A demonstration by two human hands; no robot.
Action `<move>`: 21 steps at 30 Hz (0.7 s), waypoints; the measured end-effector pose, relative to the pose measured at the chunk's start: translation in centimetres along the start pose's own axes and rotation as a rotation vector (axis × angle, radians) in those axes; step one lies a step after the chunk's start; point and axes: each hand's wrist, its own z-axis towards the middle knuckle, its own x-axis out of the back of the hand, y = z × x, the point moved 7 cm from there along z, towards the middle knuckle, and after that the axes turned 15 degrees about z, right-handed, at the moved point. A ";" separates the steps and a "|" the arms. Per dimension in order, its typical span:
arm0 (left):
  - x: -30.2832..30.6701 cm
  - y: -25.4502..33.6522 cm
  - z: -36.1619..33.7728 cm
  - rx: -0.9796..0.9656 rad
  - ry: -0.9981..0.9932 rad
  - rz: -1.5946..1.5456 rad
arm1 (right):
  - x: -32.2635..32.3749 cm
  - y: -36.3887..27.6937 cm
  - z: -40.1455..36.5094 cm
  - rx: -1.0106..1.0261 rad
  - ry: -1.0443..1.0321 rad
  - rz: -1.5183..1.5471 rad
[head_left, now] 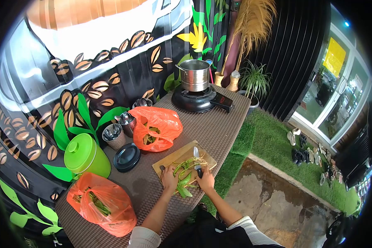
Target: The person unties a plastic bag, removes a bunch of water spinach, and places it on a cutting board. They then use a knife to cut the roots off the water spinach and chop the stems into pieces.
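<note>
A wooden cutting board (166,161) lies near the table's front edge. Across it is a bunch of leafy green stems (184,182), with pale roots at the far end and leaves toward me. My left hand (169,180) is closed at the left side of the bunch, its fingers on the stems. In my right hand (206,181) is the black handle of a knife (196,153), whose blade points away from me over the roots. A small dark spot, perhaps the board's handle hole, shows beside my left hand.
An orange plastic bag (161,124) with greens stands behind the board; another orange bag (120,211) sits at the left. Nearby are a green lidded container (87,159), a black lid (127,157) and metal cups (113,134). A steel pot (195,76) rests on a black stove (190,101).
</note>
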 end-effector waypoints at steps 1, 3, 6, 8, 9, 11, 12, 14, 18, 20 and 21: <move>-0.9 -0.6 0.2 0.006 -0.068 -0.034 | -1.0 1.9 0.2 -0.113 -0.118 0.113; -1.6 -1.5 0.5 0.012 -0.136 -0.068 | -0.8 2.9 0.7 -0.092 -0.129 0.106; -0.8 -1.4 0.9 -0.015 -0.118 -0.039 | 0.8 2.7 1.5 -0.062 -0.099 0.215; 1.4 -0.3 1.2 -0.008 -0.117 0.060 | 1.4 3.1 2.0 -0.049 -0.048 0.213; 1.6 -0.1 1.3 -0.006 -0.120 0.061 | 2.0 3.0 2.2 -0.034 0.002 0.213; 2.6 1.6 1.7 -0.139 -0.032 -0.012 | 2.7 3.1 2.6 -0.045 0.000 0.169; 2.5 2.1 2.1 -0.139 -0.031 -0.012 | 3.3 3.4 2.8 -0.124 0.002 0.123; 1.6 3.4 2.7 -0.159 -0.143 -0.007 | 4.6 2.9 2.6 -0.163 0.045 0.079; -0.9 5.1 4.1 -0.236 -0.109 -0.005 | 6.4 1.6 2.3 -0.054 0.207 0.185; -3.0 5.0 4.9 -0.196 -0.140 0.036 | 6.1 1.3 2.0 0.004 0.169 0.195; -3.6 4.9 5.1 -0.197 -0.141 0.032 | 6.0 0.7 1.8 0.063 0.130 0.208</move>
